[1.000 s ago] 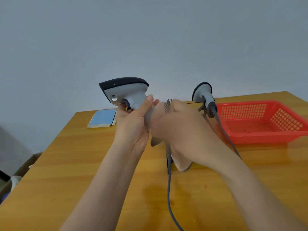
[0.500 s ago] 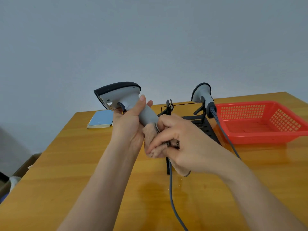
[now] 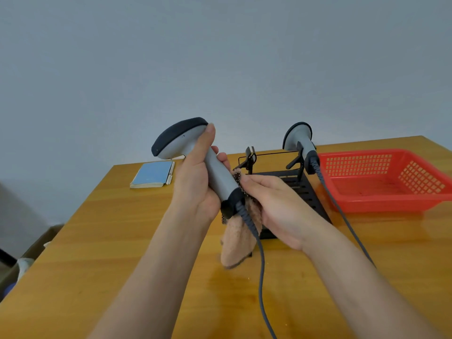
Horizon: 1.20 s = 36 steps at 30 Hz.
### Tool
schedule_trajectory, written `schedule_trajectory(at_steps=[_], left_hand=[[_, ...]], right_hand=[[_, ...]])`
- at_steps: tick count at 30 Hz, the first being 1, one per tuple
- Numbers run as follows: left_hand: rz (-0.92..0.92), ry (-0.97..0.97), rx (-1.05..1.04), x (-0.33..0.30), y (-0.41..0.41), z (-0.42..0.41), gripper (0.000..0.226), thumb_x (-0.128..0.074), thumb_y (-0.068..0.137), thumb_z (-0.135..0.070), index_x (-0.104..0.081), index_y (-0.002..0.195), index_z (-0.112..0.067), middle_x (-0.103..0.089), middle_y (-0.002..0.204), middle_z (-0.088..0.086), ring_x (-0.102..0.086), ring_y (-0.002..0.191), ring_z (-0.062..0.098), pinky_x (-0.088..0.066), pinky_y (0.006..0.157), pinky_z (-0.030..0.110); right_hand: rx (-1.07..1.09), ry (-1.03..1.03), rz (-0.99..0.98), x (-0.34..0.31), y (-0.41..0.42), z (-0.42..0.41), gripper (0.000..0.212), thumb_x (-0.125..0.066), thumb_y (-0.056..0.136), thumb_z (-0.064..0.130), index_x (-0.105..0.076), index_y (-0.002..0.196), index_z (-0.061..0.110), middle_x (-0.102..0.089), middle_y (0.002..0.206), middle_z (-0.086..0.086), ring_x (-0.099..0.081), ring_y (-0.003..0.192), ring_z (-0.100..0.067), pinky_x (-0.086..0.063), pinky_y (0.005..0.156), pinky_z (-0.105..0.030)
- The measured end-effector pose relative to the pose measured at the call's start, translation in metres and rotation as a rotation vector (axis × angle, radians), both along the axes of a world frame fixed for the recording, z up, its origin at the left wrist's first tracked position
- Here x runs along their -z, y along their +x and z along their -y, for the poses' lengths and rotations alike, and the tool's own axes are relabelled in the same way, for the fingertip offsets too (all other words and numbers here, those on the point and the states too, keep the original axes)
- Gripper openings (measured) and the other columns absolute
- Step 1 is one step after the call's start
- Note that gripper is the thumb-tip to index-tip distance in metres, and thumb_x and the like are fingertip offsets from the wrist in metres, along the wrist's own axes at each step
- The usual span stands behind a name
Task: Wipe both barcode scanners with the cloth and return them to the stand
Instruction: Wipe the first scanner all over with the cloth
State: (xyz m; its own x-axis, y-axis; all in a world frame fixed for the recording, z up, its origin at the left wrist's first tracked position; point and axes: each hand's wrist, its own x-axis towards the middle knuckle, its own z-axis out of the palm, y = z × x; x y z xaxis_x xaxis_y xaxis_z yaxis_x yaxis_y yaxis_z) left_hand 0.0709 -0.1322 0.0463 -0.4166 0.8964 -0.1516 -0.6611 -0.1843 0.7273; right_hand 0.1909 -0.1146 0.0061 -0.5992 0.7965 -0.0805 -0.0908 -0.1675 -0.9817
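Note:
My left hand (image 3: 195, 182) grips a grey barcode scanner (image 3: 215, 174) by its handle, with the dark head pointing up and left and the thumb lying along it. Its grey cable (image 3: 261, 265) hangs down over the table. My right hand (image 3: 274, 204) holds a tan cloth (image 3: 236, 243) against the handle's lower end; most of the cloth dangles below. The second grey scanner (image 3: 297, 138) rests in the right cradle of the black stand (image 3: 310, 196). The stand's left cradle (image 3: 250, 155) is empty.
A red plastic basket (image 3: 381, 204) sits right of the stand on the wooden table (image 3: 97, 253). A blue notebook (image 3: 152, 173) lies at the back left. The second scanner's cable (image 3: 342, 216) trails across the table. A cardboard box (image 3: 36, 245) stands on the floor, left.
The held scanner has turned so its head now faces away and up. My right hand with the cloth has slid down the handle to its cable end, uncovering the grey grip.

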Motion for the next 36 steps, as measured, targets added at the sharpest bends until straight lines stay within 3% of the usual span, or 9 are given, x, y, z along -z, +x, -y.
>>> schedule_trajectory(at_steps=[5, 11, 15, 18, 21, 26, 36], left_hand=[[0.007, 0.019, 0.050, -0.005, -0.002, 0.003, 0.026, -0.075, 0.081, -0.030, -0.062, 0.092, -0.010, -0.054, 0.066, -0.005, -0.047, 0.044, 0.004, -0.045, 0.044, 0.015], [-0.019, 0.168, 0.149, -0.011, -0.001, 0.010, 0.029, -0.070, 0.072, -0.031, -0.061, 0.089, -0.011, -0.050, 0.062, -0.006, -0.042, 0.039, 0.002, -0.041, 0.040, 0.013], [-0.027, 0.296, 0.194, -0.014, -0.004, 0.012, 0.020, -0.066, 0.078, -0.025, -0.059, 0.089, -0.011, -0.046, 0.059, -0.006, -0.039, 0.037, 0.002, -0.038, 0.038, 0.014], [0.020, 0.362, 0.265, -0.009, -0.009, 0.012, 0.011, -0.056, 0.081, -0.015, -0.057, 0.090, -0.008, -0.043, 0.057, -0.006, -0.038, 0.034, 0.002, -0.037, 0.036, 0.015], [-0.004, 0.382, 0.292, -0.003, -0.013, 0.012, 0.018, -0.044, 0.078, -0.014, -0.055, 0.090, -0.007, -0.040, 0.055, -0.006, -0.035, 0.032, 0.002, -0.035, 0.034, 0.016], [-0.047, 0.403, 0.326, -0.001, -0.016, 0.013, 0.024, -0.039, 0.076, -0.015, -0.056, 0.091, -0.006, -0.039, 0.053, -0.005, -0.034, 0.030, 0.002, -0.034, 0.033, 0.015], [-0.077, 0.425, 0.382, 0.000, -0.022, 0.014, 0.020, -0.053, 0.065, -0.015, -0.045, 0.083, -0.011, -0.040, 0.057, -0.004, -0.038, 0.032, 0.003, -0.037, 0.034, 0.016]], right_hand=[[-0.149, -0.194, -0.037, -0.007, 0.000, 0.004, 0.041, -0.039, 0.103, 0.032, -0.068, 0.103, 0.002, -0.072, 0.091, -0.015, -0.067, 0.084, -0.025, -0.053, 0.088, -0.041], [-0.243, -0.288, -0.016, -0.005, 0.002, 0.005, 0.043, -0.034, 0.104, 0.025, -0.065, 0.086, 0.002, -0.065, 0.071, -0.012, -0.061, 0.063, -0.020, -0.052, 0.066, -0.031], [-0.224, -0.320, 0.008, -0.002, 0.004, 0.007, 0.044, -0.037, 0.103, 0.022, -0.068, 0.077, 0.004, -0.066, 0.066, -0.012, -0.062, 0.056, -0.018, -0.054, 0.054, -0.026], [-0.262, -0.366, -0.011, -0.002, 0.002, 0.005, 0.042, -0.038, 0.103, 0.026, -0.065, 0.082, 0.002, -0.064, 0.064, -0.011, -0.061, 0.054, -0.018, -0.053, 0.054, -0.027], [-0.267, -0.335, 0.069, -0.002, 0.003, 0.002, 0.039, -0.040, 0.102, 0.027, -0.063, 0.081, 0.004, -0.061, 0.059, -0.007, -0.056, 0.050, -0.015, -0.050, 0.054, -0.026], [-0.265, -0.214, 0.175, -0.006, 0.006, 0.001, 0.037, -0.043, 0.101, 0.031, -0.062, 0.082, 0.006, -0.059, 0.059, -0.006, -0.054, 0.048, -0.016, -0.048, 0.050, -0.025], [-0.274, -0.160, 0.192, -0.003, 0.011, -0.004, 0.047, -0.040, 0.102, 0.041, -0.070, 0.096, 0.005, -0.070, 0.089, -0.015, -0.066, 0.076, -0.021, -0.051, 0.076, -0.034]])
